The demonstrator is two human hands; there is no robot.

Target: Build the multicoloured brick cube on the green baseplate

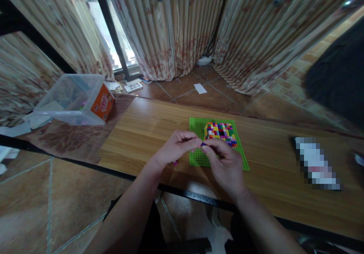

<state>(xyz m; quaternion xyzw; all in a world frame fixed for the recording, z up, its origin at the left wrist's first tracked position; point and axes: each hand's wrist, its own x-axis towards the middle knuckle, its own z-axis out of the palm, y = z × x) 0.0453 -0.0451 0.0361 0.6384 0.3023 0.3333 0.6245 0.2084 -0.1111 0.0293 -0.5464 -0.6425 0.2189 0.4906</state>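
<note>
A green baseplate (241,153) lies on the wooden table (148,129). A block of many-coloured small bricks (220,130) stands on its far half. Just in front of that block my left hand (176,148) and my right hand (226,166) meet over the plate's near edge. Both are closed in a pinch on one small dark blue brick (203,144) held between their fingertips. A small pink piece (175,163) shows under my left hand on the table.
A clear plastic bin (71,98) with an orange label stands at the table's far left on a patterned cloth. A blurred-out flat object (315,163) lies at the right. Curtains hang behind, papers lie on the tiled floor.
</note>
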